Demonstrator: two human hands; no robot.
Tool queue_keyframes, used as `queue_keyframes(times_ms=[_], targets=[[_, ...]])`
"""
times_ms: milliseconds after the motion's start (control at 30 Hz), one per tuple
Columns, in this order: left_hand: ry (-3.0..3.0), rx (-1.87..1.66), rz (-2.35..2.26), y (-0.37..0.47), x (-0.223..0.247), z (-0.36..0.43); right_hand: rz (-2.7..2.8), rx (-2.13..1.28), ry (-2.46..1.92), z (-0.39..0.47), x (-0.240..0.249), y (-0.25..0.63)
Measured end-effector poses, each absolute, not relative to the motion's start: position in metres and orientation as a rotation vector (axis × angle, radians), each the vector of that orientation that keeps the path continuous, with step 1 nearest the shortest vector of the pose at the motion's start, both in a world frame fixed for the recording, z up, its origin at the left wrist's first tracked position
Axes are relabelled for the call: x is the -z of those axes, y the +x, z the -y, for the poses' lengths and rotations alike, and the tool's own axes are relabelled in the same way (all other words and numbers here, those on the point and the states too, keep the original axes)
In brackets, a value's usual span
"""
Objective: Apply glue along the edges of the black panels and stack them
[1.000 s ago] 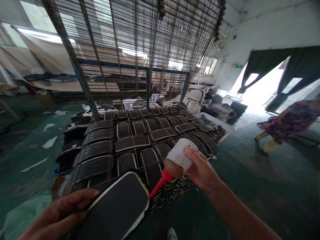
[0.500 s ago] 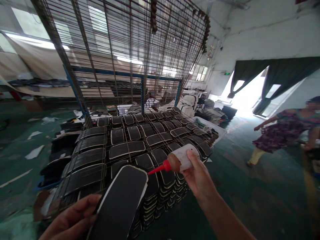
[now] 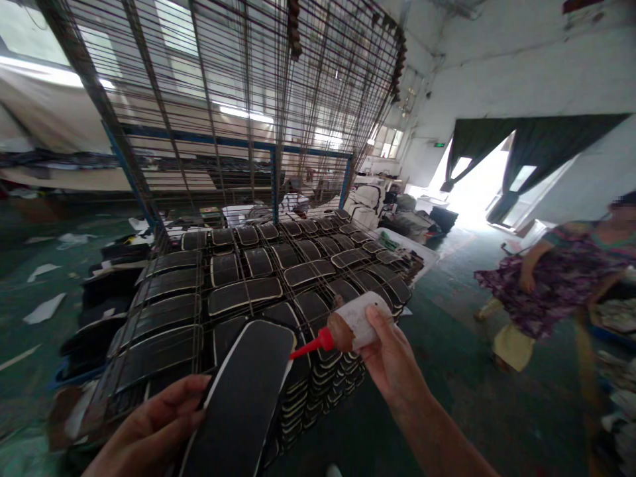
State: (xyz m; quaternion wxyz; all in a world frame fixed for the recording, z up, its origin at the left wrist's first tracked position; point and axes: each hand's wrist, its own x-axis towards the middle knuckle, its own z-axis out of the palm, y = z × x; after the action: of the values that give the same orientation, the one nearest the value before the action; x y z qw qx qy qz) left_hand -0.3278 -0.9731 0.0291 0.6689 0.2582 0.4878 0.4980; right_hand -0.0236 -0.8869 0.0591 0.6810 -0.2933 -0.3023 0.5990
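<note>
Head view: bottle [image 3: 358,320] partly hides stacked panels [image 3: 244,296]; wire grid [image 3: 247,79] rises behind.

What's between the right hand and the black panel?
The head view shows the bottle in the right hand, its red nozzle at the edge of the panel.

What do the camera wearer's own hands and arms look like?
The left hand and right hand are both ungloved, with no ring visible. The right forearm is bare, with no sleeve where it shows. The left arm is cut off near the wrist, so its sleeve cannot be judged.
</note>
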Motion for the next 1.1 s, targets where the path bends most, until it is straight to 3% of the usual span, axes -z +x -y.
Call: queue_keyframes(times_ms=[300,1100], targets=[[0.534,-1.194,-1.172,-0.308,-0.057,0.977,0.722,-1.317,-0.652,0.902,-0.057,-0.028],[0.529,-1.166,-1.195,-0.313,-0.062,0.983,0.778,-1.332,-0.665,0.904,-0.049,-0.041]])
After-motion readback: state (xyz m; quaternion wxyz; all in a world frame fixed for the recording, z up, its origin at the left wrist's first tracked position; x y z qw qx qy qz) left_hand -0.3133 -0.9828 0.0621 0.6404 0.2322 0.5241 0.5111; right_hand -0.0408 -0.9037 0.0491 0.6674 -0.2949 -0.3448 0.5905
